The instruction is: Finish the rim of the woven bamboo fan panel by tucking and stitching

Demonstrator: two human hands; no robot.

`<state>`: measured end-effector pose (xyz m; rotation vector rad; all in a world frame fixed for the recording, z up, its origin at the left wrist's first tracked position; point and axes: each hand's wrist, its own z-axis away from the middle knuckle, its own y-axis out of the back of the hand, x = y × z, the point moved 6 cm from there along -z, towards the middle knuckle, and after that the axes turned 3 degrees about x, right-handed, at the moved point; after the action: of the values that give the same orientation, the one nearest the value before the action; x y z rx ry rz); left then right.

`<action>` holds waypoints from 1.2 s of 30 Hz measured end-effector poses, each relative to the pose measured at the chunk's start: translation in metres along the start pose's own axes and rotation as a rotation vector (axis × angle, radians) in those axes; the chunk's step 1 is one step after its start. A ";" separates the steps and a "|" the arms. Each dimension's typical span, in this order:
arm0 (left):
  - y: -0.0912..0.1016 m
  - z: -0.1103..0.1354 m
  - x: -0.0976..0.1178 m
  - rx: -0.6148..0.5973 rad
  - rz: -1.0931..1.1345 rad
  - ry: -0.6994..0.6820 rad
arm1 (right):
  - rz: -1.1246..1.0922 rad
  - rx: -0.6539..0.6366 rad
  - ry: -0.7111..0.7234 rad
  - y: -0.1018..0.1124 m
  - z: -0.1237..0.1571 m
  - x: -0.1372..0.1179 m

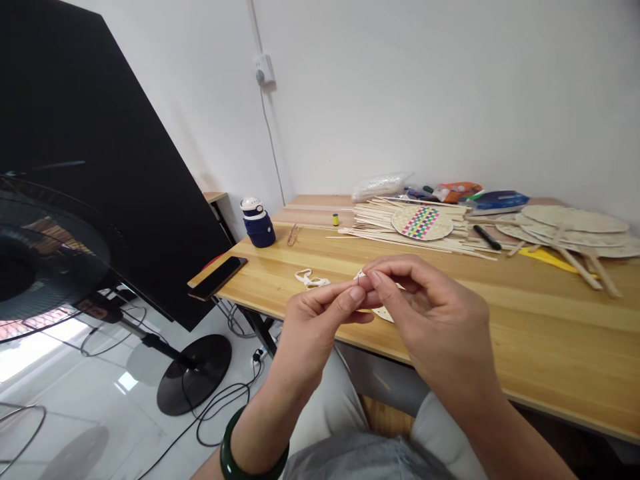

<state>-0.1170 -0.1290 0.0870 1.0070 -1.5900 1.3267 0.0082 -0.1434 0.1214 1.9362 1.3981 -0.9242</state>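
Above the table's front edge, my left hand and my right hand meet at the fingertips. The left thumb and forefinger are pinched together, with a thin dark sliver like a needle or thread end just showing there. My right thumb and forefinger press together right beside it; whatever they hold is too small to make out. Beneath and behind the hands lies a pale piece with dark specks, mostly covered. To their left on the table rests a loose white strip of tape or ribbon.
On the wooden table are a yellow thread spool, a blue jug, a phone, glasses, a woven round panel on bamboo strips, a black marker-like tool and round fans. A floor fan stands left.
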 end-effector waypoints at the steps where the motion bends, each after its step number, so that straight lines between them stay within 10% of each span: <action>1: 0.000 0.000 0.000 0.004 -0.002 0.001 | 0.006 0.001 0.002 0.000 0.000 0.000; 36: -0.001 -0.001 -0.001 -0.007 -0.013 -0.003 | 0.005 -0.027 0.004 -0.001 0.000 0.001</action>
<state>-0.1155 -0.1285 0.0860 1.0136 -1.5864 1.3103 0.0076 -0.1426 0.1203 1.9217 1.4012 -0.8947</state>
